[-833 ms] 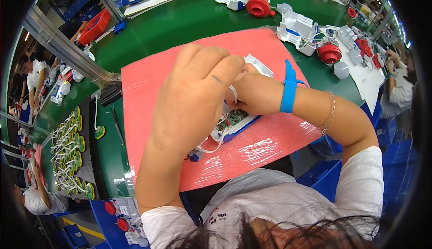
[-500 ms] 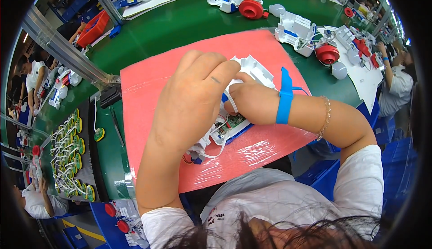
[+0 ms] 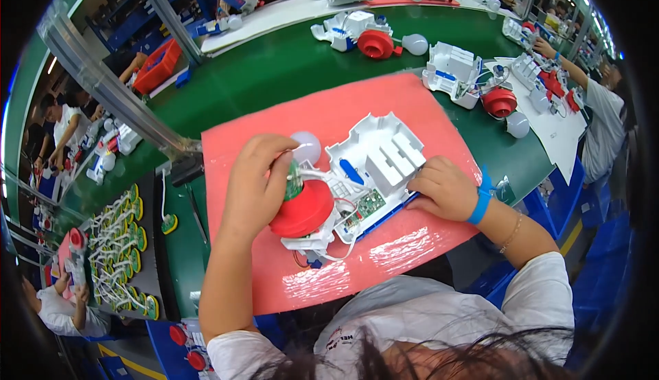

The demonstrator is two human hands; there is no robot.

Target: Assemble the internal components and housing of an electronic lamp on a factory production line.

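A white plastic housing [image 3: 392, 131] lies open on the pink mat [image 3: 446, 126], with a green circuit board [image 3: 371, 204] and a blue part [image 3: 351, 171] inside. Its right edge is gripped by my right hand [image 3: 446, 189], fingers on the rim. To the left, my left hand [image 3: 255, 182] pinches a small green round board [image 3: 294, 181] from which a white cable [image 3: 316, 175] runs toward the housing. Just below those fingertips sits a red cup-shaped part [image 3: 307, 212]; a white bulb [image 3: 307, 148] lies behind them. Thin wires link the red part's side to the housing.
Beyond the mat, more white housings [image 3: 452, 64] with red parts and bulbs stand on the green table [image 3: 274, 57]. Several round boards with white cables [image 3: 130, 256] lie at left, near tweezers [image 3: 197, 214]. A metal post [image 3: 113, 85] rises at far left. Co-workers sit around.
My hands have moved apart: the left went left, now with the small round board, and the right moved to the housing's right edge. The red part and bulb now show.
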